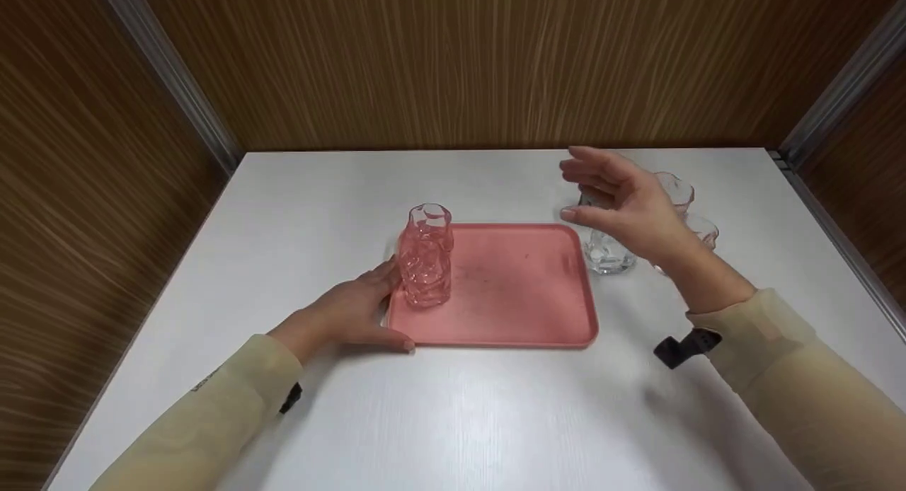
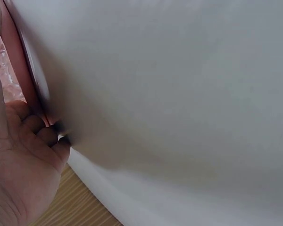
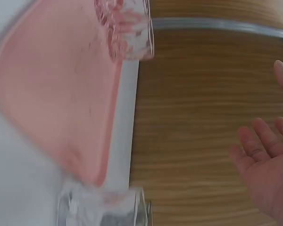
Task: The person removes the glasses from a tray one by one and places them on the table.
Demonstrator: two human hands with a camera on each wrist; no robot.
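1. Left hand: palm fills the lower left corner, its fingers curled against the tray's edge.
2. Pink tray: a narrow strip along the left side.
3. White table: fills most of the view.
4. Wood surface: visible below the table edge.

In the head view the right hand covers much of the clear ribbed glasses standing just right of the flat pink plastic tray, so their number cannot be told. The left hand, at the tray's left edge, hides that rim. The left wrist view is blurred: only a sliver of tray shows, cut by the frame edge. In the right wrist view the glass below the tray is smeared and cropped.
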